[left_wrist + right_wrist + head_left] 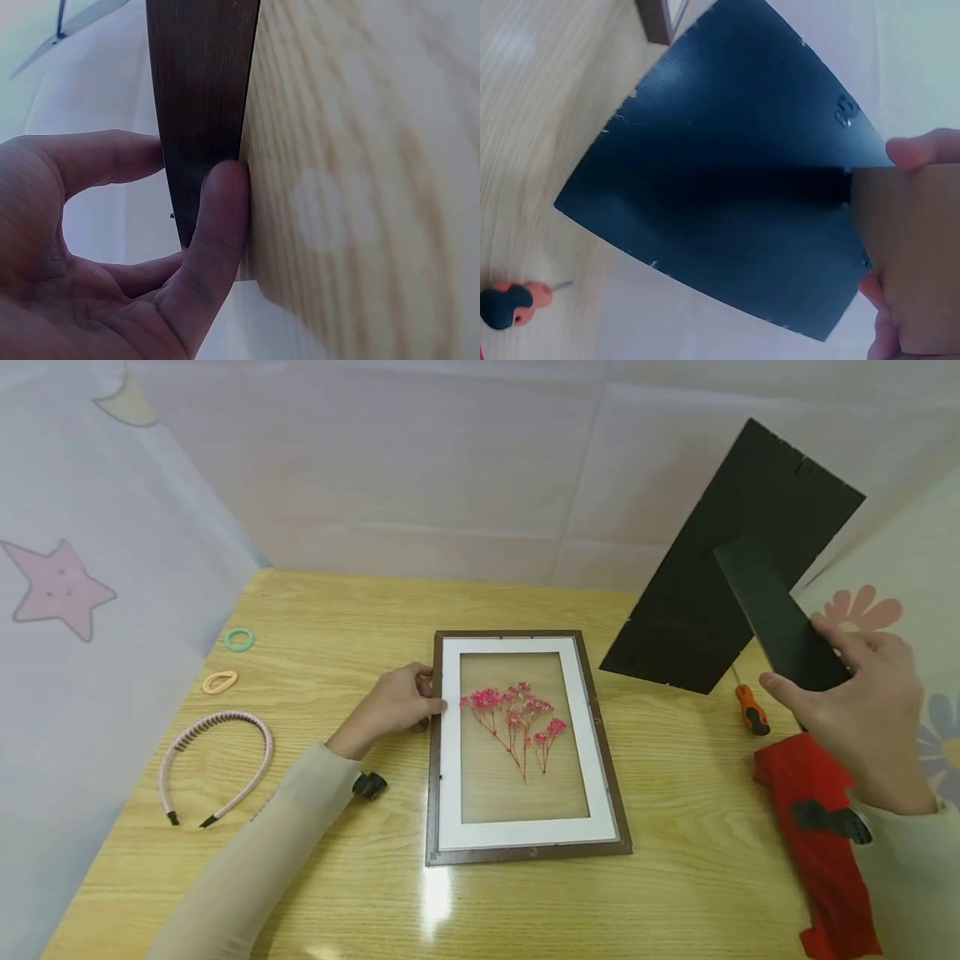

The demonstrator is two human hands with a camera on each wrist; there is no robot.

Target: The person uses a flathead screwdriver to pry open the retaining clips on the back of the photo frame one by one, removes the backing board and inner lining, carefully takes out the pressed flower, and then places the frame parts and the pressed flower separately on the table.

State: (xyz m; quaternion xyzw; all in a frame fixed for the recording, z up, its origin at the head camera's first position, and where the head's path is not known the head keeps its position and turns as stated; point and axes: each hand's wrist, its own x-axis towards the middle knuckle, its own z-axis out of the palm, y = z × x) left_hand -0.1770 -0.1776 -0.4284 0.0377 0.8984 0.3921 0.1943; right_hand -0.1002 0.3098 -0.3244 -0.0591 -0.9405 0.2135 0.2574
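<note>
A brown-edged picture frame (432,777) lies face-down or flat on the table, with a white mat (525,833) and pink dried flowers (517,714) in its window. My left hand (393,700) holds the frame's left side. In the left wrist view, thumb and fingers (223,217) sit on either side of the frame's dark edge (202,90). Raised at the right is a black backing board (675,610), tilted. My right hand (862,718) grips its fold-out stand leg (780,618), whose brown side (915,255) shows in the right wrist view.
An orange and black screwdriver (751,710) lies under the board, beside a red cloth (825,852) at the right edge. On the left are a pink headband (164,777), a green ring (227,642) and a peach ring (207,686). Curtains surround the table.
</note>
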